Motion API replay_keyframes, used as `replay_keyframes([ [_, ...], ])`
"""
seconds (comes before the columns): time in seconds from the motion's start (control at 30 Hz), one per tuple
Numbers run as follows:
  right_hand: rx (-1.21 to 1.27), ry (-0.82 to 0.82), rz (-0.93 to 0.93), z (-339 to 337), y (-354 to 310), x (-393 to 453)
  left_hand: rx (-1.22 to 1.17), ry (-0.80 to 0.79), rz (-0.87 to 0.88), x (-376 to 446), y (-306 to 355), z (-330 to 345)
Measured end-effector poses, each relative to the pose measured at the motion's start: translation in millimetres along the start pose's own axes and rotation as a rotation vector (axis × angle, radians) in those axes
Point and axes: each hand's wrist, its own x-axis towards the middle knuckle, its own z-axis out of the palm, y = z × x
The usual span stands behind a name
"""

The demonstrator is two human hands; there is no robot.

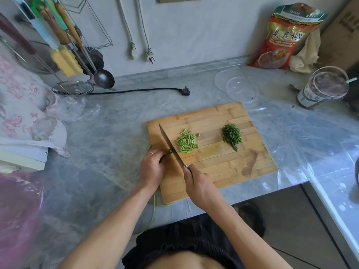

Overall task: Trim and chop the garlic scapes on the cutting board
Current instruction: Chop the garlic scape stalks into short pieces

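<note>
Right hand [198,186] wraps the knife [171,147] handle, left hand [152,166] pinching scape stubs [170,151] at nine o'clock of the blade — fingertips could get nicked.

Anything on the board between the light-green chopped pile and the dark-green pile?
No. Head view shows bare cutting board between the light-green pile and dark-green pile.

Bare cutting board [223,166] lies right of the right hand [200,188]; beyond it, a chopped-scape pile [186,141] and a darker greens pile [232,135] block the way.
</note>
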Motion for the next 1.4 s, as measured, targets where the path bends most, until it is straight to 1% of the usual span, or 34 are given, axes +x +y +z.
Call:
replay_keyframes([
  [0.1, -0.034, 0.023, -0.01, 7, 3, 1, 0.065, -0.009, 0.07, -1, -6, 2],
  [0.23, 0.008, 0.052, 0.01, 9, -1, 1, 0.17, -0.049, 0.212, 1, -11, -1],
  [0.4, 0.075, 0.032, 0.063, 7, -7, -1, 0.204, -0.106, 0.26, -1, -16, -5],
  [0.5, 0.105, 0.044, 0.089, 5, -5, -3, 0.168, -0.1, 0.224, -5, -14, -3],
  [0.63, 0.124, 0.049, 0.039, 0, -4, -8, 0.111, -0.07, 0.165, -6, -11, 0],
  [0.77, 0.064, 0.059, -0.029, -1, -7, -9, 0.067, 0.002, 0.135, -2, -3, 1],
  [0.9, 0.016, 0.025, -0.001, -1, -8, -8, 0.028, 0.025, 0.086, -1, 4, 0],
  [1.07, -0.01, -0.005, -0.004, 1, -11, -11, -0.018, 0.101, -0.007, 2, 7, 3],
  [1.13, -0.053, -0.031, -0.001, 0, -15, -9, -0.051, 0.118, -0.036, 1, 9, 5],
  [1.2, -0.13, -0.07, 0.038, 1, -18, -5, -0.077, 0.127, -0.067, 0, 10, 7],
  [1.33, -0.098, -0.041, -0.021, 5, -16, -4, -0.109, 0.131, -0.098, -2, 9, 8],
  [1.4, -0.157, -0.052, -0.011, 5, -15, -3, -0.098, 0.137, -0.087, -1, 8, 8],
])
